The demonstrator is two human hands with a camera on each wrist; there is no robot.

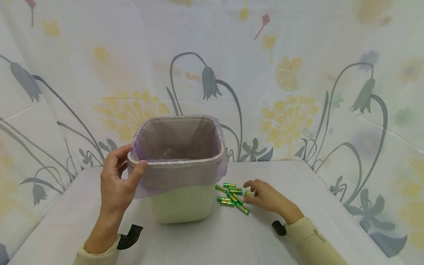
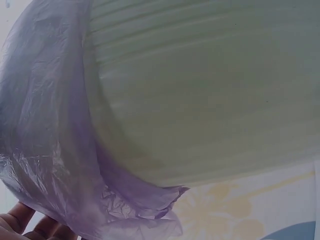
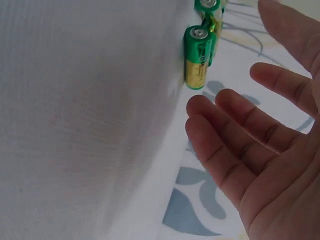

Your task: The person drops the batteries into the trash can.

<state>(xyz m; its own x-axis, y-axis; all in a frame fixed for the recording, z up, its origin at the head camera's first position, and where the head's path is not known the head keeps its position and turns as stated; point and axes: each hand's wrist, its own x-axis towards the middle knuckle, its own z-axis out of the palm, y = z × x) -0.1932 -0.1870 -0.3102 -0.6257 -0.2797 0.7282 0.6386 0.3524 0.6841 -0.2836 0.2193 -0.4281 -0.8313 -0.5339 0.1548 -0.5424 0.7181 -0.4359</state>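
Note:
A pale green trash bin (image 1: pixel 185 206) stands upright on the white table, lined with a thin purple bag (image 1: pixel 198 173) folded over its rim. My left hand (image 1: pixel 117 180) holds the bin at its left front corner, thumb along the front rim and fingers around the side. In the left wrist view its fingertips (image 2: pixel 45 227) lie against the bag (image 2: pixel 50 125). Right of the bin lies a loose pile of green and gold batteries (image 1: pixel 235 198). My right hand (image 1: pixel 265 197) is just right of them, fingers loosely spread and nothing in its grasp. One battery (image 1: pixel 247 193) lies beside those fingers.
White cloth covers the table (image 1: pixel 251 243). A flower-printed curtain (image 1: pixel 245 44) closes off the back and both sides. Black straps (image 1: pixel 130 237) sit at the wrists, over beige sleeves (image 1: pixel 314 239).

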